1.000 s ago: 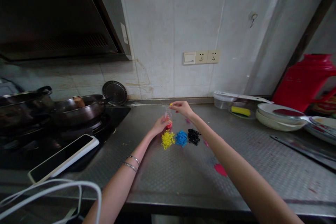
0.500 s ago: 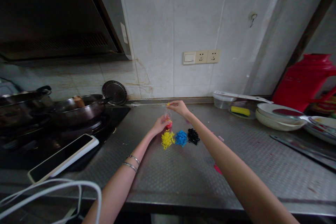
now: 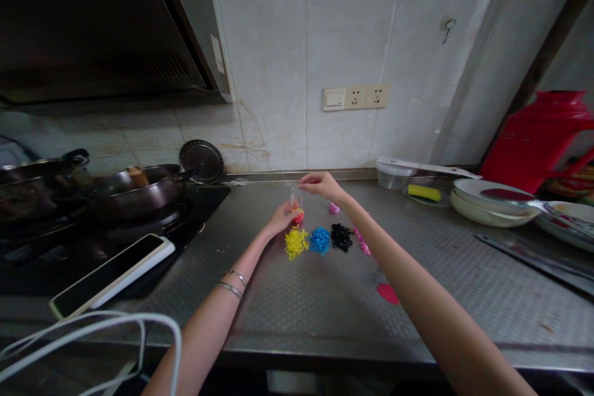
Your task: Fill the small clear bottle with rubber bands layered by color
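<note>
My left hand (image 3: 284, 218) is wrapped round a small clear bottle (image 3: 296, 193), which stands upright on the counter. Red and some yellow pieces show in its lower part. Over the bottle's mouth my right hand (image 3: 322, 185) has thumb and fingers pinched together; anything between them is too small to make out. In front of the bottle, side by side, lie a pile of yellow loop-like pieces (image 3: 296, 242), a blue pile (image 3: 320, 240) and a black pile (image 3: 342, 237). Pink pieces (image 3: 362, 241) lie right of the black ones, partly behind my right forearm.
A pink round item (image 3: 334, 207) and a flat red piece (image 3: 388, 293) lie on the metal counter (image 3: 334, 322). A phone-like device (image 3: 111, 275) and white cable (image 3: 158, 320) are at left, near pans (image 3: 134, 192). Bowls (image 3: 492, 213), a knife (image 3: 533, 263) and a red flask (image 3: 533, 142) stand right.
The yellow piece seen in my right fingertips is no longer visible there. My right hand has shifted slightly right, and my forearm now uncovers the pink pieces and more of the red one.
</note>
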A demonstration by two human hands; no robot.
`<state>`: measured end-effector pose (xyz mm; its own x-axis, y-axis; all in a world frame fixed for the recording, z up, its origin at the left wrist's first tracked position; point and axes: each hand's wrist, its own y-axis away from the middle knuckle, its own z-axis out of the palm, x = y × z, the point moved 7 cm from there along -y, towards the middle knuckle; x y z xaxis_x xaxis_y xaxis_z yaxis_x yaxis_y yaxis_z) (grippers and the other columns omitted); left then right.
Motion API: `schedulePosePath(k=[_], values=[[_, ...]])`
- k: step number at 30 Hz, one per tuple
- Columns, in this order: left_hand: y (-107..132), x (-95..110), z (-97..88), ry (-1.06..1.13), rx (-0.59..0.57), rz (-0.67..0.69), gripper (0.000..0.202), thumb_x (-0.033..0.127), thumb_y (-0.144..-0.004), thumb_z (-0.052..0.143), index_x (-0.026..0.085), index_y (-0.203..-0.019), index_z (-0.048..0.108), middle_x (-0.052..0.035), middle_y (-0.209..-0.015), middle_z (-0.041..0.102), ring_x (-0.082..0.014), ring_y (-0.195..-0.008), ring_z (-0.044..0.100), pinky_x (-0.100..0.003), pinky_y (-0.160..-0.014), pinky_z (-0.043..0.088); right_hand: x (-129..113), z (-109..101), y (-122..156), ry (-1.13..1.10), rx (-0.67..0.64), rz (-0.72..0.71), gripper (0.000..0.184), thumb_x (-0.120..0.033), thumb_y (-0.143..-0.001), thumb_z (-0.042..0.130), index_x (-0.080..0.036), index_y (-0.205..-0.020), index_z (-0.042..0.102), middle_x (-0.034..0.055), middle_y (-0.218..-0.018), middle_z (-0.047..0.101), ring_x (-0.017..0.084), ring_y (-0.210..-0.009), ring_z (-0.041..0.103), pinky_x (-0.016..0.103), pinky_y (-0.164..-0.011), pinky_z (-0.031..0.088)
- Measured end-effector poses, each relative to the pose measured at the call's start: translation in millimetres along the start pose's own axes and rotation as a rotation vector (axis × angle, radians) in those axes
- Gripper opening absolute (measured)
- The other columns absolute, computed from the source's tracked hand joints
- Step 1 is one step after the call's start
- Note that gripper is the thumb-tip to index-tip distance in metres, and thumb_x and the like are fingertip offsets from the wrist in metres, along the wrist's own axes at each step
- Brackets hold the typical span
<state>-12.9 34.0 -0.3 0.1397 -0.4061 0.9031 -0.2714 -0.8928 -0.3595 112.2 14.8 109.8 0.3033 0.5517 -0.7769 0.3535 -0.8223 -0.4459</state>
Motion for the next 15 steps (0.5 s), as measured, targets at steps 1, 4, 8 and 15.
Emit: schedulePosePath(k=[1,4,8,15], values=[[0.0,1.4,0.5,-0.006,-0.011,0.008,0.032,0.024,-0.068,0.06,0.011,-0.098,0.056,-0.0081,-0.094,0.063,-0.0165,-0.087,0.057,-0.033,-0.086,0.039,-4.6,4.2,3.9,0.017,-0.09,-0.009,0.032,-0.038,-0.066,0.059,-0.013,-0.086,0.065,0.0037,-0.077,0.065,0.011,-0.066,0.055,0.02,-0.054,0.042],[-0.6,4.8,4.5,-0.019,-0.083,0.059,0.029,0.026,-0.07,0.058,0.012,-0.096,0.057,-0.0074,-0.092,0.063,-0.0164,-0.085,0.057,-0.032,-0.084,0.04,-12.4,22.7,21.0,0.131,-0.344,-0.053,0.025,-0.031,-0.069,0.057,-0.015,-0.085,0.067,0.0023,-0.075,0.066,0.01,-0.063,0.054,0.02,-0.055,0.041],[-4.6,-3.2,5.7,0.042,-0.118,0.078,0.031,0.029,-0.07,0.058,0.012,-0.095,0.056,-0.0079,-0.093,0.062,-0.0167,-0.084,0.057,-0.03,-0.081,0.042,-3.0,45.2,42.3,0.367,-0.444,-0.077,0.019,-0.021,-0.065,0.058,-0.017,-0.08,0.069,0.0014,-0.069,0.066,0.01,-0.061,0.055,0.02,-0.056,0.04],[-8.5,-18.6,-0.5,0.082,-0.019,0.009,0.041,0.024,-0.064,0.064,0.01,-0.1,0.053,-0.0111,-0.099,0.06,-0.0188,-0.091,0.056,-0.035,-0.087,0.039,10.3,76.5,66.2,0.46,-0.515,-0.117,0.027,-0.021,-0.063,0.06,-0.022,-0.089,0.068,0.0003,-0.076,0.065,0.01,-0.065,0.056,0.018,-0.059,0.04]])
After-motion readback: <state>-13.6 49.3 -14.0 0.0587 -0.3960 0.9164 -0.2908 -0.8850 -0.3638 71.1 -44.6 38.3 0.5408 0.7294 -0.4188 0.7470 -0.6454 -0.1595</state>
